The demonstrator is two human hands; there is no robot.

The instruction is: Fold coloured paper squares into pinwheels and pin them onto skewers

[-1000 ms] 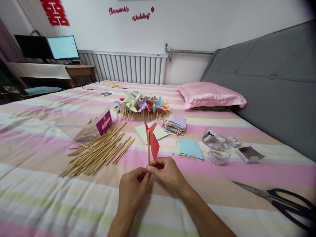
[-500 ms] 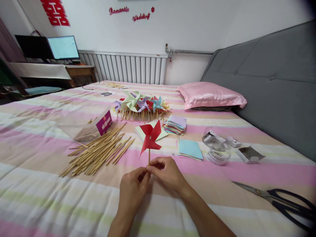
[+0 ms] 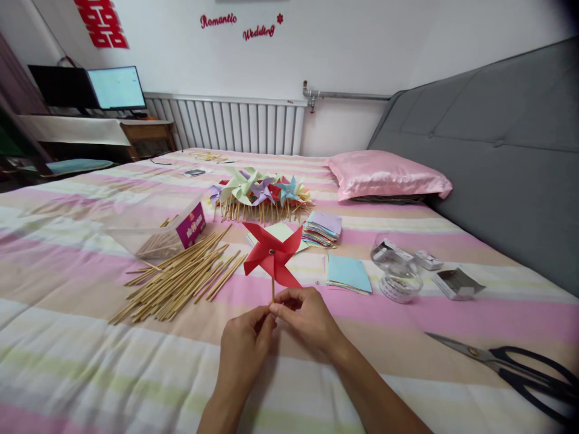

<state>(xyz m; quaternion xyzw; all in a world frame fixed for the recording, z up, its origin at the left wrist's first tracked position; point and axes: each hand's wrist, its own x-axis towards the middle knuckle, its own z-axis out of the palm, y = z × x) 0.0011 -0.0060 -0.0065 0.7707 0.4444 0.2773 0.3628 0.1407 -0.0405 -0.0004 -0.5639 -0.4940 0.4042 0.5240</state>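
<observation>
A red paper pinwheel [image 3: 274,255] stands upright in front of me on a thin wooden stick [image 3: 273,290], its blades facing me around a small centre pin. My left hand [image 3: 249,335] is closed on the lower part of the stick. Just above and to the right, my right hand [image 3: 305,314] pinches the same stick, and the fingertips of both hands nearly touch. The stick's lower end is hidden by my fingers. Behind the pinwheel lies a pale sheet stack [image 3: 283,231], partly covered by the blades.
Loose wooden sticks [image 3: 176,280] lie left beside a clear plastic box [image 3: 149,240]. Finished pinwheels [image 3: 260,191] stand clustered behind. Coloured paper stacks [image 3: 322,229], blue paper [image 3: 348,273], clear round containers [image 3: 400,283] and open scissors [image 3: 493,360] lie right. A pink pillow [image 3: 389,173] rests by the headboard.
The red pinwheel's head has turned from an angled side view to face me, with its blades spread wider. Both hands have stayed almost in place on the stick.
</observation>
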